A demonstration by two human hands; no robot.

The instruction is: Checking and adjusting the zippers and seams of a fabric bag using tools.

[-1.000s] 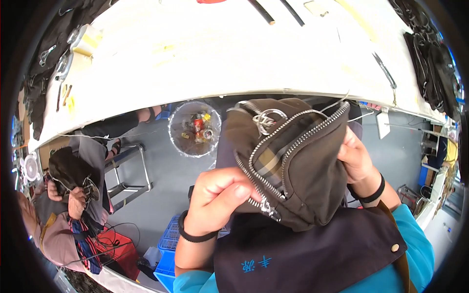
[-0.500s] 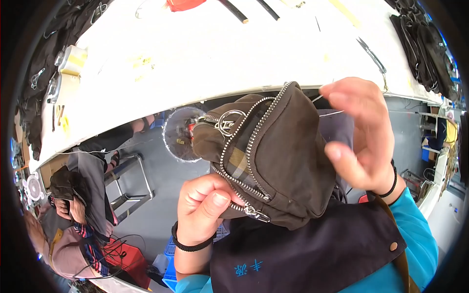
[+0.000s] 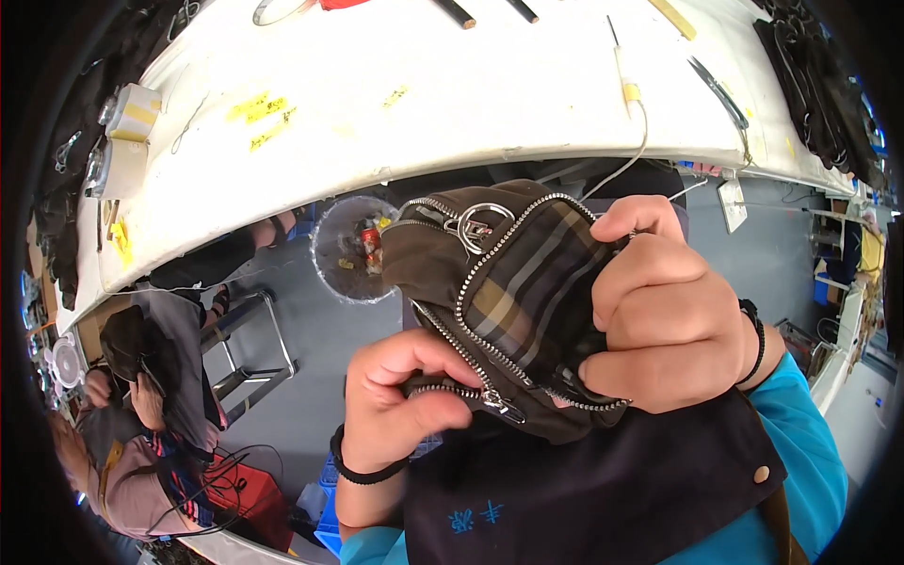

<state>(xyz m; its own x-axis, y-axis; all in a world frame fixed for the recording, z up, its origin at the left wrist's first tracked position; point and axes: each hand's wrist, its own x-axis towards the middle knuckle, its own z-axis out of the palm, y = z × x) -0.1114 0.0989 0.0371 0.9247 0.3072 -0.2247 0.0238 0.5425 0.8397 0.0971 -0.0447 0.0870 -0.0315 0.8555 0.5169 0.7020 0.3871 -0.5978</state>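
Note:
A dark brown fabric bag [image 3: 424, 256] with silver zipper teeth hangs before me, below the table edge. Its zipped opening gapes and shows a plaid lining [image 3: 527, 292]. Near the bag's top sits a metal ring [image 3: 485, 229]. My left hand [image 3: 400, 400] pinches the lower left edge beside a zipper pull [image 3: 504, 407], thumb and fingers closed on the fabric. On the other side, my right hand [image 3: 669, 315] has curled fingers gripping the opening's right edge, holding the front panel back. Some of its fingertips are hidden behind the fabric.
A white table [image 3: 377, 132] spans the far side, bearing shears [image 3: 720, 94] and a white corded tool [image 3: 625, 85] with a thin tip. Below stand a clear bin [image 3: 330, 254] and a metal-framed stool [image 3: 247, 381]. At left, another person's hands [image 3: 146, 400] hold dark fabric.
My right hand has moved from open beside the bag to gripping its opening, which now gapes wider and shows more plaid lining. The left hand keeps its hold.

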